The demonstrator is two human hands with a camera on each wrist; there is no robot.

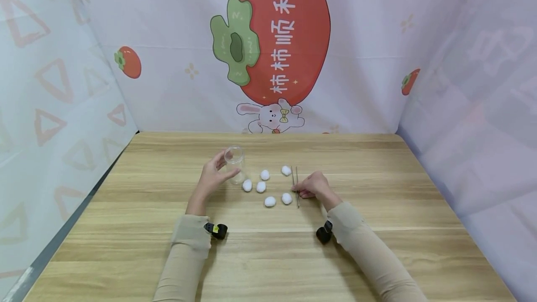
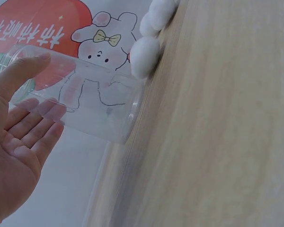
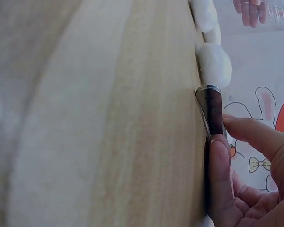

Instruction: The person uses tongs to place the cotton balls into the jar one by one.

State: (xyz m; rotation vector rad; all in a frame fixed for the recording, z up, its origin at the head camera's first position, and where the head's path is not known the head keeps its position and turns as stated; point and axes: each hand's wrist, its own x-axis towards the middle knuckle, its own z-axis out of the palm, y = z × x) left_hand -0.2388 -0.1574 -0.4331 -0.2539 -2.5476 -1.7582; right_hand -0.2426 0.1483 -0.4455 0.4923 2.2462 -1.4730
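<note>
Your left hand point(image 1: 211, 177) is gripping the empty clear jar point(image 1: 237, 163); your right hand point(image 1: 315, 185) is pinching tweezers point(image 3: 213, 111). Six cotton balls point(image 1: 261, 187) are lying outside, so work is seemingly just beginning.

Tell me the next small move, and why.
Probably lift the tweezers slightly: the right hand pinches them, white balls lie close beside them, and the left hand is around the clear jar.
</note>
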